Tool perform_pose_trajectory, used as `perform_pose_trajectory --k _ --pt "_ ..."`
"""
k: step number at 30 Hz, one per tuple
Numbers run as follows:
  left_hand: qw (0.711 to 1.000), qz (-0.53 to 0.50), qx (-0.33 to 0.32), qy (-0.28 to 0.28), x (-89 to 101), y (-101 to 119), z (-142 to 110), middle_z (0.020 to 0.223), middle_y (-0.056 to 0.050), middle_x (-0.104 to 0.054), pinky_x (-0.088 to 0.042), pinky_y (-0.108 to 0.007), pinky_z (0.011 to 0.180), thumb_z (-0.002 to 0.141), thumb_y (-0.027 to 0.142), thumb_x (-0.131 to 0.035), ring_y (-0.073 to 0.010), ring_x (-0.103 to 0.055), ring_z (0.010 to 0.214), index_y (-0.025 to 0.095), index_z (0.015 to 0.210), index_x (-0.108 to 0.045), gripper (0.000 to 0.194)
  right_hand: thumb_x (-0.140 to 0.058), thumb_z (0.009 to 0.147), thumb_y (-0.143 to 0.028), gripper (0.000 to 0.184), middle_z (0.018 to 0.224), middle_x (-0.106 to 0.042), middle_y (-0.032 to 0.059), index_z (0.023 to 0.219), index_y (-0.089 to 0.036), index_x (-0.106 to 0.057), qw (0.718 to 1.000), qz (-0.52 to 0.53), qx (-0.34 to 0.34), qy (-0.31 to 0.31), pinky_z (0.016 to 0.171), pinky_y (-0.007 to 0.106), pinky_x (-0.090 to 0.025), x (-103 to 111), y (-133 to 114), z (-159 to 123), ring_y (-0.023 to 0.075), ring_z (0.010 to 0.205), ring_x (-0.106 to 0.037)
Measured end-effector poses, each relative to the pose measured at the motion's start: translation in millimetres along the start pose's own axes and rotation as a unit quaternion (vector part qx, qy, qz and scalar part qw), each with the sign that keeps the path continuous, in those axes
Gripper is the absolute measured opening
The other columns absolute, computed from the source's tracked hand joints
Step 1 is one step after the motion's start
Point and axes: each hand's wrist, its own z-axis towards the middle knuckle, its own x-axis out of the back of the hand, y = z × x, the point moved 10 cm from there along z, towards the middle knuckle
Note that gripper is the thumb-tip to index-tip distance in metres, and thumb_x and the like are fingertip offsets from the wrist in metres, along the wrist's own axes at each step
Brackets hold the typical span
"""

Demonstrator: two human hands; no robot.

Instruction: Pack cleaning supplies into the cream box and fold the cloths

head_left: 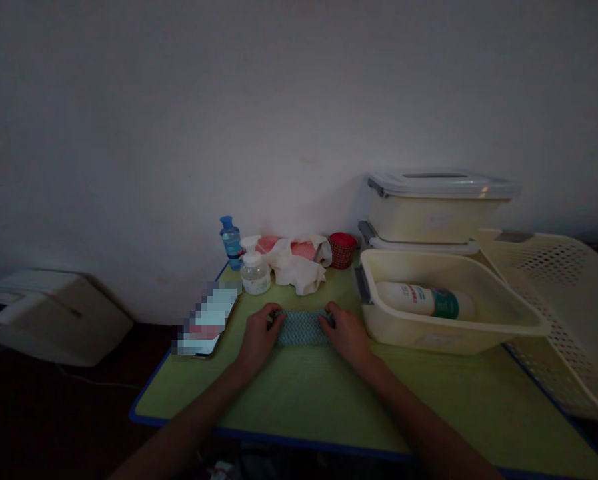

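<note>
A small blue-green rectangle of cloth with a knitted or woven-looking texture (305,328) lies stretched between my hands, low over the table. At its left end, the fingers of my left hand (262,331) are closed on the edge. My right hand (347,333) pinches the opposite end near its upper corner. Both thumbs point inward along the cloth. Whether its underside touches the tabletop, I cannot tell.
The green table (299,393) has a blue rim. Behind my hands stand a blue bottle (231,245), a clear pump bottle (255,275), crumpled white cloth (299,267) and a red patterned container (342,250). A blurred-out phone (211,323) is left; an open cream bin (429,337) holds a white bottle (409,298).
</note>
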Motion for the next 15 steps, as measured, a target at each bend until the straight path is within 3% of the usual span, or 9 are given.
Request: perform_pose_trajectory --k 6,12,15 --pt "0.999 0.050 0.013 0.008 1.1 -3.6 2.6 0.071 0.002 -0.055 -0.038 -0.021 0.046 0.075 0.027 -0.052 -0.0086 -0.049 0.044 0.016 0.090 -0.054 0.019 -0.047 0.084 -0.025 0.018 0.080 -0.065 0.0061 0.098 -0.018 -0.056 0.999 -0.041 -0.003 -0.005 0.058 0.025 -0.035 0.8 -3.5 -1.8 0.0194 0.075 -0.062" --pt "0.992 0.119 -0.033 0.014 1.2 6.2 0.8 0.078 -0.002 -0.060 -0.043 -0.025 0.057 0.077 0.023 -0.053 -0.0130 -0.055 0.057 0.016 0.091 -0.054 0.016 -0.043 0.085 -0.026 0.022 0.082 -0.066 0.0071 0.105 -0.021 -0.050 0.996 -0.090 0.006 -0.005 0.058 0.027 -0.036 -2.1 -10.2 -4.7 0.0223 0.075 -0.063" --pt "0.985 0.172 -0.024 0.006 0.6 6.9 0.8 0.080 -0.003 -0.062 -0.044 -0.027 0.061 0.077 0.022 -0.054 -0.0148 -0.057 0.061 0.017 0.092 -0.054 0.016 -0.042 0.086 -0.025 0.025 0.082 -0.066 0.0072 0.110 -0.021 -0.047 0.994 -0.111 0.010 -0.004 0.059 0.027 -0.037 -3.1 -11.5 -5.5 0.0228 0.076 -0.064"
